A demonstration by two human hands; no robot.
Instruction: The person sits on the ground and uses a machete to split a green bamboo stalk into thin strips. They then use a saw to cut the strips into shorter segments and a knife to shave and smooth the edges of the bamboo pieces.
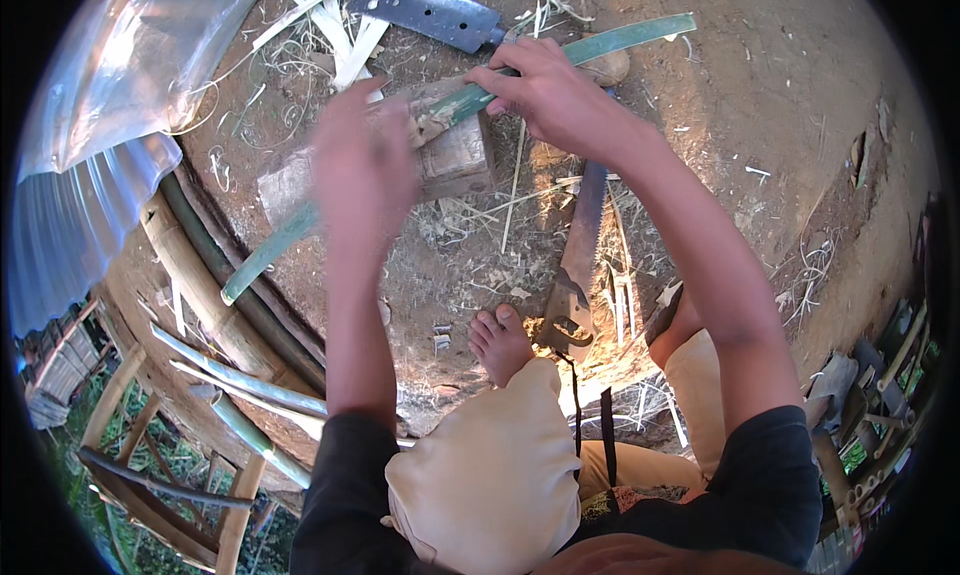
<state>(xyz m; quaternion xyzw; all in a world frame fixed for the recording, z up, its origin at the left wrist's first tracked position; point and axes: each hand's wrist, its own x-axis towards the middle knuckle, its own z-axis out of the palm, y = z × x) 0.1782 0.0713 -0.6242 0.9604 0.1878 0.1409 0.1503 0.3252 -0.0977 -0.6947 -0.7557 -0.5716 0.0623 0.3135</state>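
Observation:
A long green bamboo strip (630,39) lies slanted across a wooden block (455,160) on the dirt ground. My right hand (545,90) grips the strip just past the block. My left hand (362,165) hovers blurred over the block's left side, fingers spread, holding nothing that I can make out. A broad dark machete blade (425,10) rests on the ground beyond the block, near my right hand. The strip's lower end (262,260) sticks out to the left under my left arm.
A hand saw (580,255) lies on the ground by my bare foot (500,340). Pale bamboo slivers (335,20) are scattered at the top. Bamboo poles (225,310) edge the ground at left, with clear plastic sheeting (110,125) beyond them.

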